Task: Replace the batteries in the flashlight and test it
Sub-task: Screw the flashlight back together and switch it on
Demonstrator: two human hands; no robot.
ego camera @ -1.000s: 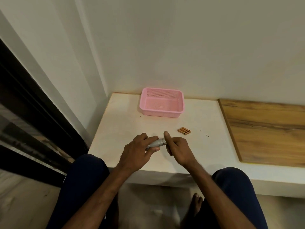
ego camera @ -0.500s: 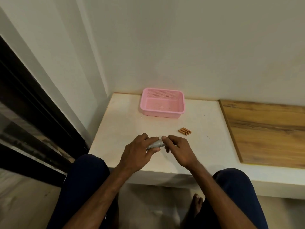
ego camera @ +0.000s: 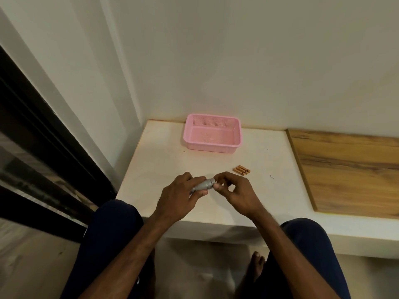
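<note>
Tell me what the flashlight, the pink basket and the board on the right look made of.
Flashlight: grey, matte sheen, probably metal, possibly plastic; too small to tell. Pink basket: moulded plastic, with perforated mesh walls and a smooth rim. Board: wood or wood-look laminate, with brown grain streaks and a flat satin finish.

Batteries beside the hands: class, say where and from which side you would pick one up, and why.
Take the outermost battery of the batteries across its middle, thumb and finger on its long sides, coming from above. They lie flat and packed side by side on the table, so only the tops and outer flanks are free.
</note>
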